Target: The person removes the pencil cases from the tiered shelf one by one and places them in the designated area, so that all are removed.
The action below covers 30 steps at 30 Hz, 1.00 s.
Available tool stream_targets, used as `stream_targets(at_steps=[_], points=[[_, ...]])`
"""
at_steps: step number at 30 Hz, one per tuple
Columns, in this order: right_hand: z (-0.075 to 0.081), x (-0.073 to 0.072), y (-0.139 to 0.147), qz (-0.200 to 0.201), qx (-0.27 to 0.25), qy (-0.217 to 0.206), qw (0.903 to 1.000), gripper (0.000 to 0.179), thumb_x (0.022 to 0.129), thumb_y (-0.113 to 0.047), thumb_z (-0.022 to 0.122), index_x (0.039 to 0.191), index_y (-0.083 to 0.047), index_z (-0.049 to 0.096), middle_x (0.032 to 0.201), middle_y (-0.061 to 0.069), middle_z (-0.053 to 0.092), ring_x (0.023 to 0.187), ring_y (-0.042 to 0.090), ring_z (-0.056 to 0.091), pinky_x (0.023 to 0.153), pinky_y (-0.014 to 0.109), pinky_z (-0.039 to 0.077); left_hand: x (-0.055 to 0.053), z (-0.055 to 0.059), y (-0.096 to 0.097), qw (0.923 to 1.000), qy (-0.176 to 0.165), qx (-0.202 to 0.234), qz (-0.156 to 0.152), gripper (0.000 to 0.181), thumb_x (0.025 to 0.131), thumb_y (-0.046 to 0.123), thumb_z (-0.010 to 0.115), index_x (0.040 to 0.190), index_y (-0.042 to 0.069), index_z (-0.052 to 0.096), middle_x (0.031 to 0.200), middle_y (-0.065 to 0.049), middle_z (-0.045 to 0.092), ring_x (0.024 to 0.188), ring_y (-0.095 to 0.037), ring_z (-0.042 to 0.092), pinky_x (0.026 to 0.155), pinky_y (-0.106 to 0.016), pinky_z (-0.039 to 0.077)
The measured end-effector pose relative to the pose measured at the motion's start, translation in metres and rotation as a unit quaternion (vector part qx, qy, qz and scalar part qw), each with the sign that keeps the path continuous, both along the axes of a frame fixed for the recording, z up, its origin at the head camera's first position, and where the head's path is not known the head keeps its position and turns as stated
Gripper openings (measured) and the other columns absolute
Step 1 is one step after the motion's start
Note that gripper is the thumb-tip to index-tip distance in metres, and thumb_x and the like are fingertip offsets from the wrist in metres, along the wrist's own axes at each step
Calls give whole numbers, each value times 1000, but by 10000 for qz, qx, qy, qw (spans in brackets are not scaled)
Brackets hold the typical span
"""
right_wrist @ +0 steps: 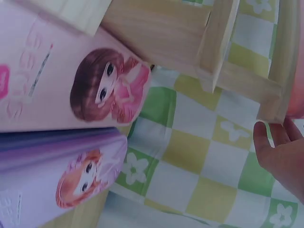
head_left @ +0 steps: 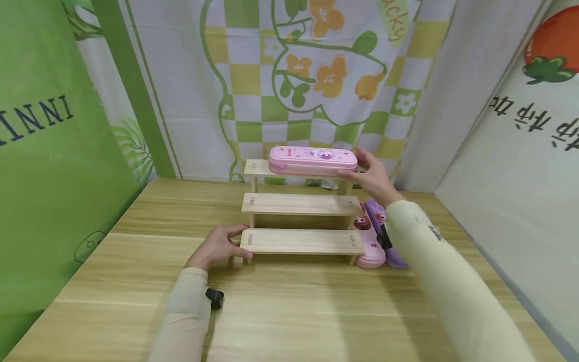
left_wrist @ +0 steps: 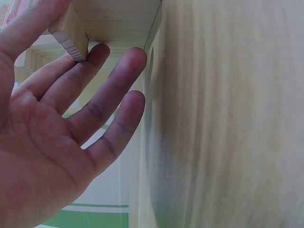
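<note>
A three-step wooden display stand (head_left: 299, 204) stands on the table. On its top step lies a pink pencil case (head_left: 312, 160) with a rabbit print on the lid. My right hand (head_left: 373, 177) holds the case's right end, thumb at the front and fingers behind. In the right wrist view its fingertips are beside the top board's end, with only a strip of the pink case showing. My left hand (head_left: 219, 247) grips the left end of the lowest step between thumb and fingers; in the left wrist view the other fingers (left_wrist: 116, 121) stretch out beside the board's end.
Right of the stand, a pink pencil case with a doll print (head_left: 372, 251) and a purple one (head_left: 395, 257) lie side by side on the table (head_left: 289, 311). A patterned curtain (head_left: 253, 75) hangs behind, with a green panel (head_left: 45, 166) at left and a white one at right.
</note>
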State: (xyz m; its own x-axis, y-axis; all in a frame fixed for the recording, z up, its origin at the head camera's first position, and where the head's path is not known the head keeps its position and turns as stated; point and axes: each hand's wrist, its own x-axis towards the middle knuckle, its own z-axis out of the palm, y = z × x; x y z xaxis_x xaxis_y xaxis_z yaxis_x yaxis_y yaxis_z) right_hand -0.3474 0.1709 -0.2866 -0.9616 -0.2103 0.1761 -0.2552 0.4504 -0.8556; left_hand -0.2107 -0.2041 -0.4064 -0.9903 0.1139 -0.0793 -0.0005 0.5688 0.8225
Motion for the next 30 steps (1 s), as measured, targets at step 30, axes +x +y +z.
stream_targets(at_steps=[30], points=[[-2,-10,-12,-423,-686,-404,9959,87,84,-20,83,156,-6,36,152,16,47,133,27,48,110,38,43,-2,-1,0,9997,-199,117,83,82,73,20,91,146,14,54,156,-15,45,138,-42,45,112,-57,37]])
